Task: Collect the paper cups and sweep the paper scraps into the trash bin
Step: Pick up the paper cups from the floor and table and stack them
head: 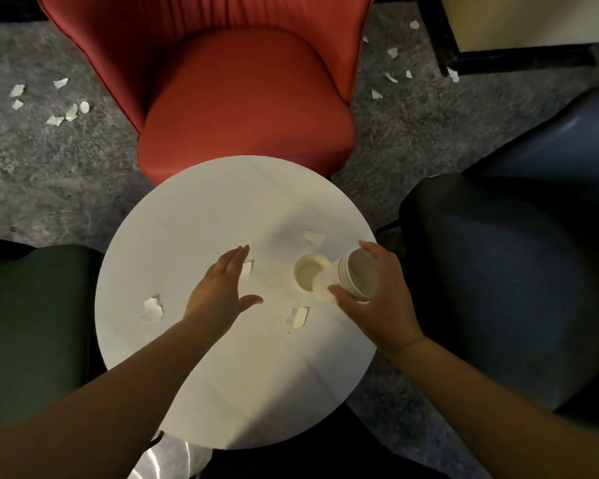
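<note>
My right hand (pixel 381 299) grips a tilted stack of white paper cups (pixel 355 276) over the right side of the round white table (pixel 236 375). The stack's base hangs over a single upright paper cup (pixel 308 269) that stands on the table. My left hand (pixel 222 292) hovers flat and open above the middle of the table, fingers apart, partly covering a paper scrap (pixel 247 270). More white scraps lie on the table: one at the left (pixel 152 310), one near the front (pixel 298 317), one behind the cups (pixel 313 238).
A red armchair (pixel 242 98) stands behind the table, a dark green seat (pixel 32 323) to the left and dark blue seats (pixel 505 288) to the right. Several paper scraps litter the grey carpet at far left (pixel 63 112) and far right (pixel 391 76).
</note>
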Demonstrator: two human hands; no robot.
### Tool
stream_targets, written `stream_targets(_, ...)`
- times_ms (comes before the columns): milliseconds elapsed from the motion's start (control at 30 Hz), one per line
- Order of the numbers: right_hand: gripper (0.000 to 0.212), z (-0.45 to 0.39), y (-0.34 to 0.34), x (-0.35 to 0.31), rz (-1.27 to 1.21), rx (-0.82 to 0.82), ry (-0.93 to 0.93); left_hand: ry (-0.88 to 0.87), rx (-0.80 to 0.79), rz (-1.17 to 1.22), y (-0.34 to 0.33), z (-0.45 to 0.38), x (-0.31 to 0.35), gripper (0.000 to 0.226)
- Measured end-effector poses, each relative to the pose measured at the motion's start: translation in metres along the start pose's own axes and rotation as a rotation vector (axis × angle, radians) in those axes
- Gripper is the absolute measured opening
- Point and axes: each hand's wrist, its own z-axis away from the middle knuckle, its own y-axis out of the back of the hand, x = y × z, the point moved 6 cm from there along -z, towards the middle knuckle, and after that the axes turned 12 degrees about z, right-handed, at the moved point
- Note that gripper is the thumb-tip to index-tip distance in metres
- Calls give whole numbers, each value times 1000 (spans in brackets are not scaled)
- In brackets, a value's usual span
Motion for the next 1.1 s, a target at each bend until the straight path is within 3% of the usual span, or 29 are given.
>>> stream_targets(167,83,-18,-21,-17,29,31,66,156,105,25,14,17,-36,89)
stream_targets(433,84,-30,-86,-11,140,-188,71,458,398,123,47,65,-126,68)
stream_targets(567,85,-27,-99,-5,196,-201,83,573,374,177,48,71,-165,56)
stream_targets(1100,89,-17,-106,6,205,-169,114,618,360,288,28,44,-188,16)
